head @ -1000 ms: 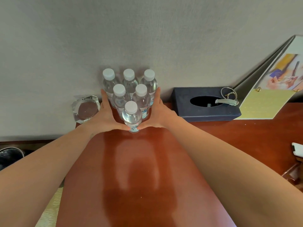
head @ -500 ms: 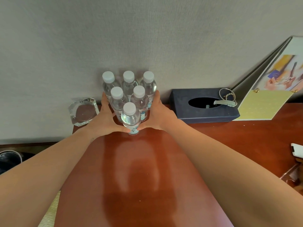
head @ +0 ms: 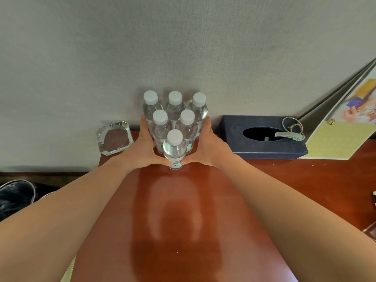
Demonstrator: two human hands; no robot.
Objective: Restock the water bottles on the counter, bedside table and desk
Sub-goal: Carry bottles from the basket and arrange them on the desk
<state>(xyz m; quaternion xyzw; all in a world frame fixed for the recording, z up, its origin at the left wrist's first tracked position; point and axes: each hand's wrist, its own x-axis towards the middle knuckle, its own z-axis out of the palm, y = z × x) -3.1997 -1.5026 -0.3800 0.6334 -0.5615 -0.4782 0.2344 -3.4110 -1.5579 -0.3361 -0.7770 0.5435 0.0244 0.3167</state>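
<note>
Between the hands [head: 142,151], six clear white-capped bottles [head: 174,147], labels seemingly bluish.

Your front bottle [head: 174,148] carries a pale label with dark marks, too blurred to read. Nothing else around it shows legible text.

A plain grey wall [head: 183,47] with a fine woven texture fills the upper half of the view. A reddish-brown wooden desk [head: 175,210] stands with its far edge against it; the polished top shows pale glare and a darker shadow toward the near edge. Past the desk's left edge, a dark skirting board [head: 50,177] runs along the wall's foot. A round dark bin [head: 16,198] stands there, and a strip of pale floor [head: 68,271] shows.
</note>
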